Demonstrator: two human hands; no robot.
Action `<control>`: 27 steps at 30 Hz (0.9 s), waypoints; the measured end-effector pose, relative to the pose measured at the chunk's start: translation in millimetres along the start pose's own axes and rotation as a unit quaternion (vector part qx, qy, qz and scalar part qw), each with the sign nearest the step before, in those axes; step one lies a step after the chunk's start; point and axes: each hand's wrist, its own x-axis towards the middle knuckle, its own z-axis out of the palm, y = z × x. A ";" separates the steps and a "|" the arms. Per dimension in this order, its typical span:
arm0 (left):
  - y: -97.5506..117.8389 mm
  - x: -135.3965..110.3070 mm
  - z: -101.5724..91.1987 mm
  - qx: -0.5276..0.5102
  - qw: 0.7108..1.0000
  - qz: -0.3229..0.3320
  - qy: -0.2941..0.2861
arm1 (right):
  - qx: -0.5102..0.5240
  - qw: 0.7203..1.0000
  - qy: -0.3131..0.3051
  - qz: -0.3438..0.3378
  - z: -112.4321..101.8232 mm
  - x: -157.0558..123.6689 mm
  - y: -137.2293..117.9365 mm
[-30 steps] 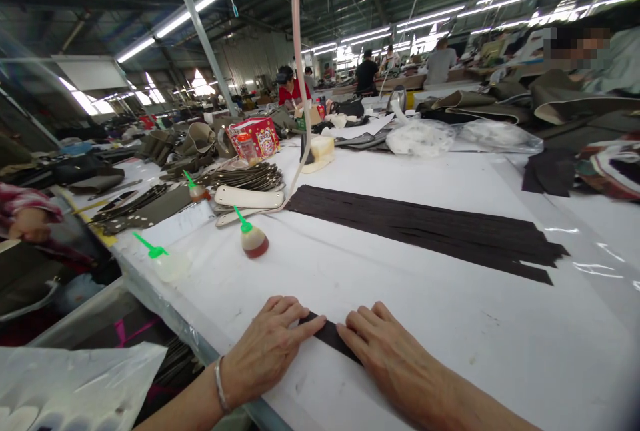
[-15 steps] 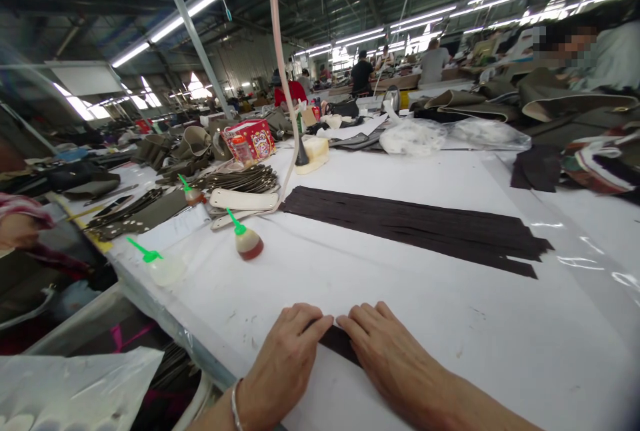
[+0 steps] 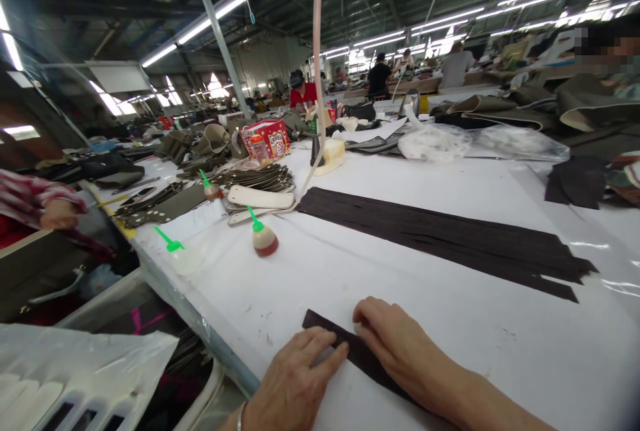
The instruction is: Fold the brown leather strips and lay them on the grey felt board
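A dark brown, flat strip (image 3: 367, 358) lies slantwise on the white tabletop, its far end uncovered. The fingertips and thumb of my left hand (image 3: 300, 374) press on it near that end, holding it down. My right hand (image 3: 400, 344) is curled over the strip farther along, thumb and fingers drawn together at its far edge. A small pale spot shows at those fingertips; I cannot make out what it is. The strip's near end is hidden under my right hand and forearm. Beyond my hands lies a wide stack of similar dark strips (image 3: 435, 234).
Green-tipped squeeze bottles, one with amber liquid (image 3: 264, 239), stand at the left beside pale straps (image 3: 261, 198). A hose (image 3: 318, 51) hangs down behind them. Clear plastic bags (image 3: 435, 141) lie at the back. Another person's hand (image 3: 59, 213) is at far left.
My right hand has shifted right along the strip, and the hands are farther apart. The strip's far end is now uncovered. The view has swung left.
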 end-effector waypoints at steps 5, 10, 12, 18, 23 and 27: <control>1.3 -1.9 2.7 -0.035 0.999 -0.011 0.025 | -0.137 0.986 -0.035 -0.089 13.2 11.1 -18.8; -0.4 -5.2 3.3 -0.003 0.999 -0.008 0.051 | -0.097 0.993 -0.051 -0.054 4.8 18.3 -23.9; -1.0 -6.6 3.3 0.014 0.998 -0.010 0.059 | -0.069 0.995 -0.052 -0.051 -2.5 17.2 -24.6; -0.9 -7.4 4.5 -0.007 0.997 -0.014 0.070 | -0.034 0.993 -0.097 -0.050 -12.1 4.2 -39.4; -0.8 -7.7 6.9 -0.007 0.998 -0.020 0.061 | -0.070 0.990 -0.125 0.005 -6.2 -2.3 -34.9; -0.7 -6.4 5.8 0.004 0.998 -0.022 0.060 | -0.056 0.988 -0.118 0.082 -9.9 1.0 -16.5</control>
